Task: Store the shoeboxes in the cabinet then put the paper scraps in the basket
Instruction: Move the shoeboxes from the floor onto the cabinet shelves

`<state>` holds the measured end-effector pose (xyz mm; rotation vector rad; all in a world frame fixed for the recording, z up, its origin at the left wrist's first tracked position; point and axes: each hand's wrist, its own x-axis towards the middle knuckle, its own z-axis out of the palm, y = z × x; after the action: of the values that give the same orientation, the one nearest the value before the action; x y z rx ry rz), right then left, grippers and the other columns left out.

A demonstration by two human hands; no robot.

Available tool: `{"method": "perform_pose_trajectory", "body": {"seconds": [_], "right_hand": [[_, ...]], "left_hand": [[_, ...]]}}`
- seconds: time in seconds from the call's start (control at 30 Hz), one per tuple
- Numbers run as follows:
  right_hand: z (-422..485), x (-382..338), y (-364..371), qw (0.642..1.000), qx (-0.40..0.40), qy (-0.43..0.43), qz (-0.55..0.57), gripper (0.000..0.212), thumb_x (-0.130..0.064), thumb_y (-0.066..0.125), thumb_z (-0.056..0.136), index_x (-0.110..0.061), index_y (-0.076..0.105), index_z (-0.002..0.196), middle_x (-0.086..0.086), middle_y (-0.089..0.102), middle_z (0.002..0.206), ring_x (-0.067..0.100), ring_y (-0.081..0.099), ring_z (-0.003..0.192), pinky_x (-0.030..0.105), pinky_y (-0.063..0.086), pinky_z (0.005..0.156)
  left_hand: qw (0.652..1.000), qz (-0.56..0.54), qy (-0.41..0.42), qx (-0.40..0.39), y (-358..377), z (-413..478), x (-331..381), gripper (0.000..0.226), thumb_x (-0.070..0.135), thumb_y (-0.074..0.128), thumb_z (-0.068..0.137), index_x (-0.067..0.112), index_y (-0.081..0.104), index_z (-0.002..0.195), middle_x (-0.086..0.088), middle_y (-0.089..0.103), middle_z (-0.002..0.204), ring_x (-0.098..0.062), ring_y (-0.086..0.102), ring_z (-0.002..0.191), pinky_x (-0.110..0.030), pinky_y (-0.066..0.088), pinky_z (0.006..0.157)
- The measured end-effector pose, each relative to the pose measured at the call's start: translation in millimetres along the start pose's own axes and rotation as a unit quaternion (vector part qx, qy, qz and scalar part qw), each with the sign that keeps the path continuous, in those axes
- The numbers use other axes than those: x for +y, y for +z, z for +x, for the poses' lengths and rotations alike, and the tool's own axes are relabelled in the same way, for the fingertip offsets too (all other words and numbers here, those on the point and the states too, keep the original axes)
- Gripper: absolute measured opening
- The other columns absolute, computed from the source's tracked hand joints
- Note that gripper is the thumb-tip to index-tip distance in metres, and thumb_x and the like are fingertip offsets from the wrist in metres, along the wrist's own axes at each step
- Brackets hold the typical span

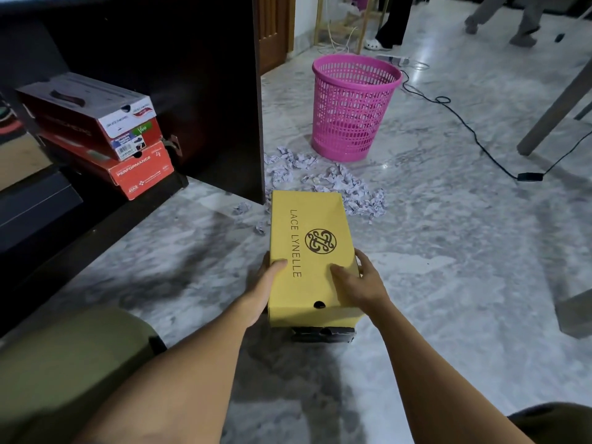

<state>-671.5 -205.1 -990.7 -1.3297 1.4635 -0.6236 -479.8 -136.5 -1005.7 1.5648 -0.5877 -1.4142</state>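
A yellow shoebox (pixel 312 225) marked LACE LYNELLE sits in the middle of the floor on top of a black box (pixel 322 334). My left hand (pixel 267 283) grips its left side and my right hand (pixel 360 282) grips its right side, thumbs on the lid. The dark cabinet (pixel 205 91) stands open at the left, holding a red-and-white shoebox (pixel 93 116) stacked on an orange shoebox (pixel 128 174). Crumpled paper scraps (pixel 346 187) lie on the floor beyond the yellow box. A pink mesh basket (pixel 354 107) stands upright behind them.
The cabinet's open door (pixel 253 123) juts out just left of the scraps. A black cable (pixel 464 126) runs across the marble floor at the right, near a table leg (pixel 557 107). People's legs (pixel 392 24) are at the far back. My knee (pixel 73 357) is at lower left.
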Motion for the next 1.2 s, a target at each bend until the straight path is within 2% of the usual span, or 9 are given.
{"method": "perform_pose_trajectory", "body": {"seconds": [0.13,0.23,0.37,0.43,0.63,0.83,0.93,1.1,1.2], "right_hand": [[4,-18,-1,1.000,-0.005,-0.025,0.014,0.067,-0.034,0.070,0.089,-0.024,0.040,0.148,0.001,0.057,0.137,0.023,0.057,0.119,0.044,0.046,0.104],[6,-52,2,0.997,-0.033,-0.064,0.041,0.060,-0.026,0.071,0.089,-0.025,0.047,0.143,0.001,0.062,0.130,0.020,0.061,0.112,0.039,0.049,0.101],[5,-99,17,0.986,-0.089,-0.137,0.037,0.051,-0.019,0.069,0.090,-0.023,0.052,0.137,-0.011,0.064,0.105,0.005,0.061,0.091,0.013,0.050,0.076],[6,-120,29,0.980,-0.099,-0.171,0.028,0.050,-0.020,0.070,0.090,-0.020,0.053,0.137,-0.006,0.064,0.116,0.007,0.061,0.094,0.004,0.045,0.064],[3,-187,60,0.957,-0.084,-0.267,0.074,0.051,-0.031,0.072,0.087,-0.022,0.057,0.135,0.000,0.061,0.132,0.014,0.059,0.118,0.035,0.047,0.103],[-28,-249,67,0.914,-0.016,-0.388,0.116,0.047,-0.039,0.059,0.095,-0.026,0.051,0.139,-0.012,0.055,0.128,0.003,0.054,0.109,0.018,0.044,0.090],[-40,-277,71,0.883,0.013,-0.449,0.139,0.061,-0.052,0.051,0.094,-0.033,0.034,0.149,-0.022,0.041,0.138,0.004,0.040,0.128,0.028,0.035,0.104],[-44,-335,79,0.842,0.041,-0.526,0.115,0.081,-0.069,0.051,0.087,-0.045,0.011,0.152,-0.019,0.024,0.149,0.007,0.026,0.141,0.047,0.029,0.116],[-46,-380,90,0.831,0.039,-0.549,0.086,0.079,-0.058,0.054,0.091,-0.044,0.006,0.153,-0.015,0.020,0.145,0.000,0.024,0.130,0.035,0.029,0.111]], "left_hand": [[0.996,0.012,0.087,0.021,2,-9,15,0.055,0.045,0.051,0.094,0.043,0.033,0.146,0.009,0.057,0.137,-0.014,0.056,0.119,-0.037,0.044,0.099],[0.990,-0.009,0.120,0.079,-5,-21,27,0.052,0.061,0.056,0.077,0.064,0.041,0.127,0.016,0.062,0.129,-0.014,0.059,0.117,-0.044,0.043,0.105],[0.973,-0.058,0.169,0.147,-24,-40,52,0.059,0.054,0.056,0.083,0.047,0.039,0.140,0.013,0.064,0.125,-0.013,0.062,0.110,-0.036,0.048,0.094],[0.963,-0.100,0.171,0.185,-37,-47,66,0.051,0.047,0.057,0.090,0.041,0.044,0.139,0.008,0.066,0.122,-0.014,0.065,0.104,-0.032,0.050,0.083],[0.938,-0.191,0.149,0.250,-72,-74,128,0.038,0.051,0.060,0.087,0.043,0.056,0.124,0.005,0.071,0.112,-0.021,0.069,0.096,-0.033,0.053,0.074],[0.932,-0.227,0.167,0.229,-98,-101,215,0.058,0.057,0.071,0.067,0.042,0.059,0.121,0.000,0.072,0.108,-0.027,0.070,0.094,-0.038,0.056,0.075],[0.930,-0.229,0.188,0.217,-108,-119,259,0.067,0.057,0.074,0.059,0.043,0.058,0.122,-0.004,0.071,0.109,-0.031,0.068,0.096,-0.052,0.053,0.088],[0.912,-0.268,0.227,0.210,-121,-146,328,0.057,0.056,0.071,0.073,0.036,0.055,0.123,-0.007,0.069,0.107,-0.031,0.067,0.094,-0.053,0.051,0.089],[0.910,-0.263,0.245,0.205,-135,-154,373,0.063,0.059,0.071,0.070,0.033,0.054,0.125,-0.008,0.068,0.107,-0.031,0.067,0.094,-0.053,0.051,0.088]]}}
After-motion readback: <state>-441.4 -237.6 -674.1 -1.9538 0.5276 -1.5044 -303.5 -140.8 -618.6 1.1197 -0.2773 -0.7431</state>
